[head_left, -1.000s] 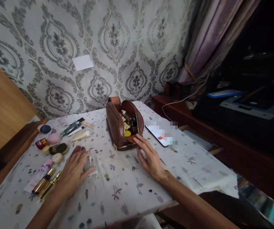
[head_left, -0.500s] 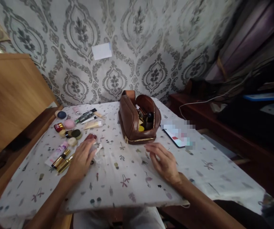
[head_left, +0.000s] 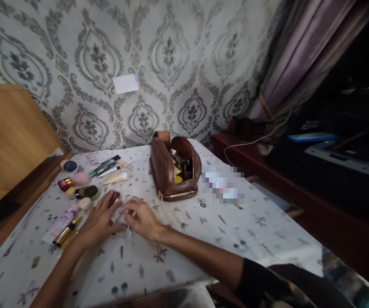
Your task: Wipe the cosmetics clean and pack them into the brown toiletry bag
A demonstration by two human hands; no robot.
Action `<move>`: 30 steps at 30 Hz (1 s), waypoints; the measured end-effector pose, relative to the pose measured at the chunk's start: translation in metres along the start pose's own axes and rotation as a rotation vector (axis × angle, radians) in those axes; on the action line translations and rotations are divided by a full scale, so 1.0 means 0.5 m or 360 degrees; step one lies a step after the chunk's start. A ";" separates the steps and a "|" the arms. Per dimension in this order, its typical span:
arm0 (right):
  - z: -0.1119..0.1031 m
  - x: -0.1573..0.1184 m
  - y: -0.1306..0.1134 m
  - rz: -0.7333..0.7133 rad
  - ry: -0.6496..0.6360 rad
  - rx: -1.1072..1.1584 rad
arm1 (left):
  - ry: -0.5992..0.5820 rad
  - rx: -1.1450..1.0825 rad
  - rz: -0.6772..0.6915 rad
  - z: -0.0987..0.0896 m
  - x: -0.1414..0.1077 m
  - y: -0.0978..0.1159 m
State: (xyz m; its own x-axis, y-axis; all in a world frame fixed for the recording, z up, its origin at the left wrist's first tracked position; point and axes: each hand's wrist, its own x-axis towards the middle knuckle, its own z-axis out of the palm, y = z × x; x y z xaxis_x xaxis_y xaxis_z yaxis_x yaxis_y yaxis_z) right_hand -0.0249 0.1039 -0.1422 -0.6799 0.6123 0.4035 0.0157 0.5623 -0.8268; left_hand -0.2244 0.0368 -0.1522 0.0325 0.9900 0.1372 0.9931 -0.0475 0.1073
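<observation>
My left hand [head_left: 99, 222] is over the table left of centre, fingers spread, beside a dark red item [head_left: 115, 197] partly hidden behind its fingertips. My right hand [head_left: 142, 219] has its fingers curled close to the left hand; something clear and faint lies between the two, too blurred to tell whether it is held. Behind them a brown bag [head_left: 174, 169] stands unzipped, with a yellow-lidded item [head_left: 178, 179] and dark items inside. Cosmetics lie to the left, among them a pink sponge [head_left: 81, 178], gold tubes [head_left: 67, 231] and a cream tube [head_left: 115, 177].
The patterned cloth [head_left: 190, 244] covers the table. A phone [head_left: 219, 184], partly pixelated, lies right of the bag. A wooden cabinet [head_left: 14, 141] stands at the left, and a white cable [head_left: 255, 140] runs along the right side.
My right hand has moved left, from in front of the bag to beside my left hand. The left hand's fingers have spread. The view has shifted to the right.
</observation>
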 end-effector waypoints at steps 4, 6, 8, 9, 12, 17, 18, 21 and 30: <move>0.039 0.034 0.032 0.0307 0.0204 0.0264 | 0.0142 -0.0054 0.0112 0.026 0.001 -0.030; 0.044 0.032 0.049 0.0308 0.0238 0.0223 | 0.0251 -0.0060 0.0131 0.030 0.006 -0.034; 0.041 0.026 0.061 0.0296 0.0249 0.0162 | 0.0299 -0.0042 0.0098 0.024 0.012 -0.029; 0.039 0.023 0.064 0.0297 0.0258 0.0137 | 0.0289 -0.0029 0.0063 0.016 0.017 -0.025; 0.032 0.019 0.066 0.0301 0.0263 0.0035 | 0.0242 -0.0005 -0.0106 -0.009 0.042 -0.017; 0.031 0.021 0.059 0.0294 0.0220 -0.0047 | 0.0394 -0.0226 -0.0270 0.001 0.095 -0.037; 0.032 0.021 0.057 0.0297 0.0221 -0.0050 | 0.0408 -0.0315 -0.0274 0.011 0.102 -0.043; 0.033 0.021 0.056 0.0315 0.0206 -0.0066 | 0.0393 -0.0526 -0.0226 0.037 0.111 -0.051; 0.039 0.017 0.065 0.0206 0.0133 -0.0145 | 0.0573 -0.0515 -0.0321 0.007 0.095 -0.045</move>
State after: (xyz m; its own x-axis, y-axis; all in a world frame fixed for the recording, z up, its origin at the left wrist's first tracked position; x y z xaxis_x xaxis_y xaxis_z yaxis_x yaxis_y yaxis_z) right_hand -0.0444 0.1163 -0.1732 -0.6045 0.7249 0.3303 0.1682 0.5214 -0.8366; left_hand -0.2446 0.0854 -0.1518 -0.2530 0.8780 0.4063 0.8882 0.0444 0.4572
